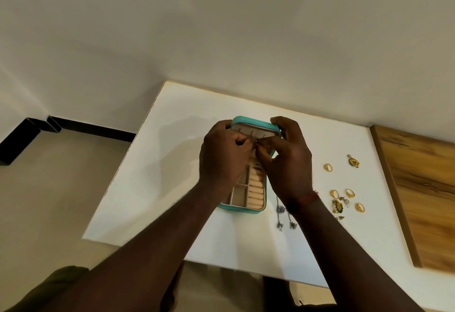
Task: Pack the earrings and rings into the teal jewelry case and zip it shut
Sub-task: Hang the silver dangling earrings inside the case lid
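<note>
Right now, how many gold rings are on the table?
4. One sits alone, farther back beside the right hand; three lie nearer, around the earring pile. More may hide under the hands.

The scene is lit softly and rather dimly, with a warm yellowish cast. The white table (172, 164) is rendered brightest. A faint grey shadow is thrown onto it at nine o'clock of the left hand (222, 156). The wall (221, 28) is shaded unevenly. Straight edges are bent by wide-angle distortion toward the borders. Slight softness is seen at the forearms; no glare is visible.
</note>
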